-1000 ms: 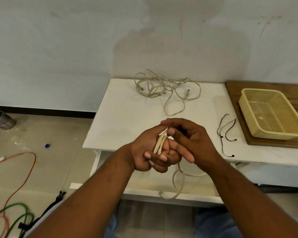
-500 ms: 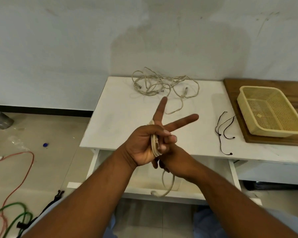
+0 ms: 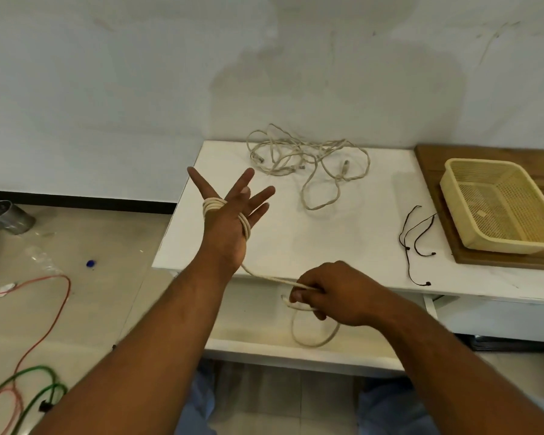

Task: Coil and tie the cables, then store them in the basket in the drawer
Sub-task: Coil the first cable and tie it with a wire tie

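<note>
My left hand is raised over the white table's left part with fingers spread straight. Several turns of a beige cable are wound around it between thumb and little finger. The cable's free length runs down to my right hand, which grips it near the table's front edge. A slack loop hangs below that hand over the open drawer. A tangled beige cable lies at the back of the table. The yellow mesh basket stands on a wooden board at the right.
Thin black ties lie on the white table left of the wooden board. On the floor at left are red and green cables, a metal can and a blue cap.
My left hand has opened and stretched forward with the coil around it. My right hand has pulled away to the lower right, drawing the cable's free length taut.
</note>
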